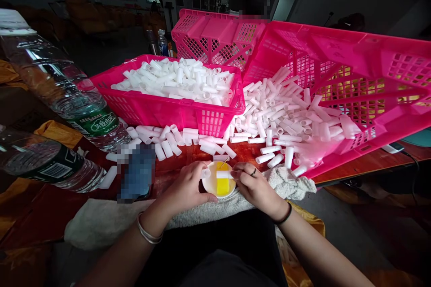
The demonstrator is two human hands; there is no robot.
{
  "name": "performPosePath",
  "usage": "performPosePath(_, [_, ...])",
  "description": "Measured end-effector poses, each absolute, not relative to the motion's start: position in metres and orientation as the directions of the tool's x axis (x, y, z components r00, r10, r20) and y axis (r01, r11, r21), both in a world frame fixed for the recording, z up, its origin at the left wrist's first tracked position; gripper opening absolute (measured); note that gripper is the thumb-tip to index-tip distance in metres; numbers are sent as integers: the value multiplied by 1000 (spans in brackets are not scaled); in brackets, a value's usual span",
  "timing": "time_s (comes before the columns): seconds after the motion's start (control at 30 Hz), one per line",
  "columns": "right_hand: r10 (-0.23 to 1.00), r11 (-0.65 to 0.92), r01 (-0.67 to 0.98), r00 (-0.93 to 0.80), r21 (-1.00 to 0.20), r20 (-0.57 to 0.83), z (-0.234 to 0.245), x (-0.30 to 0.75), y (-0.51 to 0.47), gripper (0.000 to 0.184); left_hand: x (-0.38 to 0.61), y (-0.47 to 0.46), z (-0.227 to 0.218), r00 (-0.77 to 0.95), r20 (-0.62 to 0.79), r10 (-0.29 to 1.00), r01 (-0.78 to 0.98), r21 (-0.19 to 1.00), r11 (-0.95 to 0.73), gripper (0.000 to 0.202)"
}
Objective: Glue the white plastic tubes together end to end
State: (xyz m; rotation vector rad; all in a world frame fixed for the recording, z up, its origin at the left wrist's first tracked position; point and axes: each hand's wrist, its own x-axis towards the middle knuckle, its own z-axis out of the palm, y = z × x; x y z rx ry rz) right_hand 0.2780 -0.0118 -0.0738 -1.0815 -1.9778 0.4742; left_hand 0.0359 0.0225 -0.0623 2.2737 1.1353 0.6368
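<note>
My left hand (188, 186) is closed on a short white plastic tube (205, 173), with its open end toward me. The thumb of that hand lies along the near left rim of a small round white dish (210, 186). My right hand (256, 188) pinches a second white tube (222, 174), which lies level above the dish. Inside the dish is a bright yellow piece (222, 185), partly hidden by that tube. A thin stick (222, 162) slants up at the dish's far edge; its lower end is hidden.
Beyond my hands stands a pink crate (182, 108) heaped with white tubes (178, 78). Loose tubes (276, 116) spill from a tipped pink crate (357, 49) at right. Two bottles (89, 112) and a pixelated phone-like object (136, 172) are at left. A towel (202, 213) covers the near edge.
</note>
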Motion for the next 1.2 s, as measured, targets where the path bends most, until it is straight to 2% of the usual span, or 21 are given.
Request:
performPosePath(0.03, [805, 589, 502, -297, -634, 513, -73, 277, -13, 15, 35, 23, -60, 550, 198, 811, 590, 594, -546, 79])
performPosePath(0.1, [826, 558, 416, -195, -718, 529, -70, 274, -15, 15, 33, 22, -55, 554, 251, 794, 628, 500, -596, 56])
performPosePath(0.17, [880, 470, 273, -71, -839, 470, -64, 269, -18, 15, 33, 20, -47, 553, 292, 780, 670, 401, -625, 28])
performPosePath(0.2, [901, 430, 203, -37, -880, 432, -61, 266, -20, 16, 33, 18, -42, 560, 300, 772, 683, 359, -636, 21])
performPosePath(0.27, [928, 372, 115, -28, -921, 372, -51, 261, -24, 16, 34, 14, -32, 604, 304, 737, 684, 276, -675, 20])
performPosePath(0.33, [943, 332, 99, -49, -938, 329, -40, 258, -28, 15, 36, 10, -22, 646, 321, 693, 673, 190, -715, 23])
performPosePath(0.4, [953, 303, 164, -77, -939, 294, -29, 257, -33, 14, 37, 5, -13, 674, 342, 655, 667, 102, -739, 25])
performPosePath(0.47, [947, 321, 296, -113, -899, 301, -17, 257, -39, 13, 41, -2, -5, 684, 341, 645, 668, 65, -742, 22])
performPosePath(0.53, [914, 404, 441, -151, -802, 377, -8, 255, -45, 7, 48, -12, 1, 687, 322, 651, 647, 136, -750, 16])
performPosePath(0.57, [880, 465, 499, -172, -731, 443, -4, 254, -48, 6, 53, -19, 4, 692, 301, 656, 615, 229, -754, 14])
performPosePath(0.63, [789, 574, 579, -201, -579, 581, 2, 253, -55, 16, 63, -32, 10, 705, 215, 676, 516, 499, -697, 13])
performPosePath(0.7, [715, 625, 624, -218, -469, 664, 6, 253, -63, 22, 72, -44, 15, 719, 79, 690, 417, 745, -520, 15])
performPosePath(0.77, [701, 632, 648, -246, -424, 669, 9, 257, -75, 21, 78, -52, 18, 728, -53, 683, 367, 873, -322, 16])
performPosePath(0.83, [705, 634, 661, -282, -401, 651, 9, 263, -89, 20, 82, -57, 19, 753, -172, 636, 366, 912, -187, 18])
performPosePath(0.93, [711, 622, 680, -282, -389, 644, 6, 267, -109, 18, 89, -62, 14, 809, -341, 479, 403, 915, -30, 24])
performPosePath(1.0, [733, 578, 710, -237, -401, 638, 1, 266, -118, 17, 96, -67, 8, 837, -347, 424, 395, 918, -29, 29])
performPosePath(1.1, [791, 469, 778, -159, -418, 590, -11, 273, -127, 17, 98, -73, 2, 857, -174, 485, 333, 905, -264, 28])
performPosePath(1.13, [831, 408, 809, -138, -423, 539, -15, 282, -130, 19, 92, -71, 1, 851, -107, 514, 328, 873, -361, 29])
performPosePath(1.2, [924, 258, 881, -106, -396, 367, -24, 313, -136, 25, 68, -59, 0, 793, 4, 609, 390, 765, -512, 44])
